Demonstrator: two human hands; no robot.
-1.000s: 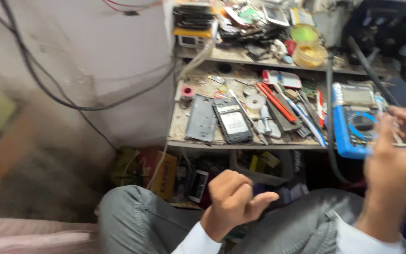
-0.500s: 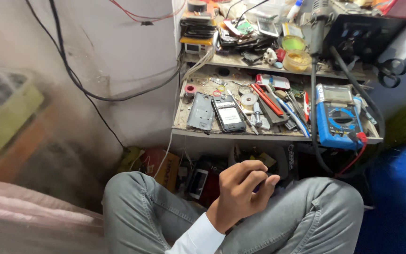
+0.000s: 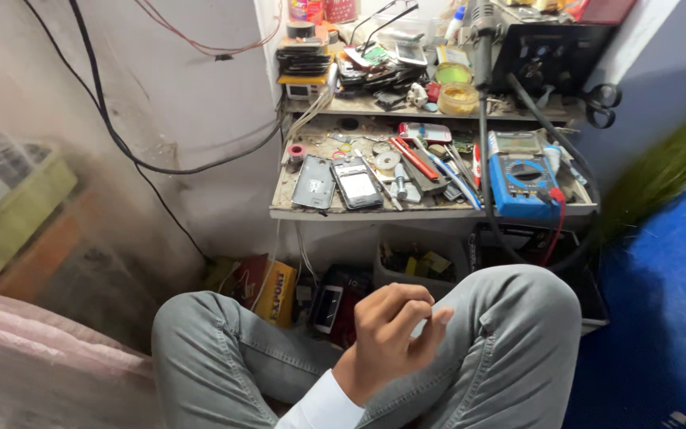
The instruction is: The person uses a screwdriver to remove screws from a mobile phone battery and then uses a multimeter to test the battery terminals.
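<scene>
Resting our left hand [image 3: 391,330] loosely curled, empty, above our grey-trousered knee [image 3: 518,318], we face the cluttered low counter [image 3: 375,213]; our right hand is out of view.

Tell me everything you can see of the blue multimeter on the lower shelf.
The blue multimeter lies flat, face up, at the right end of the lower shelf. It has a blue casing, a grey display panel at its far end and a dark round dial in the middle. A red lead plugs in near its front corner and droops over the shelf edge. A black cable crosses its left side.
</scene>
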